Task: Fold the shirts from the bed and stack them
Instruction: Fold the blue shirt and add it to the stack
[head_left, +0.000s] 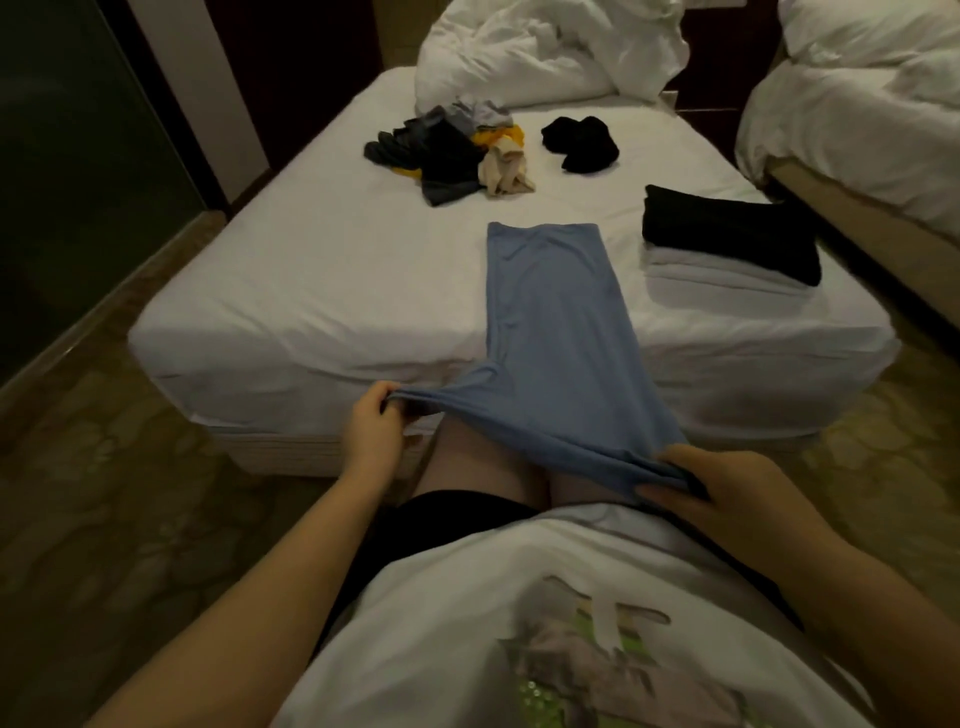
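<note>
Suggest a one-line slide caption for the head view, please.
Left hand and right hand hold the near end of a lengthwise-folded blue shirt on the bed, a folded stack beside it.

Hotel-style bedroom I'm in: bed with bare white sheet, second bed just beside it, white duvet bunched at the head, patterned carpet under me.

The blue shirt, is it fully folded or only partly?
Partly folded. The blue shirt lies as a narrow strip on the bed; the left hand and right hand hold its near end.
</note>
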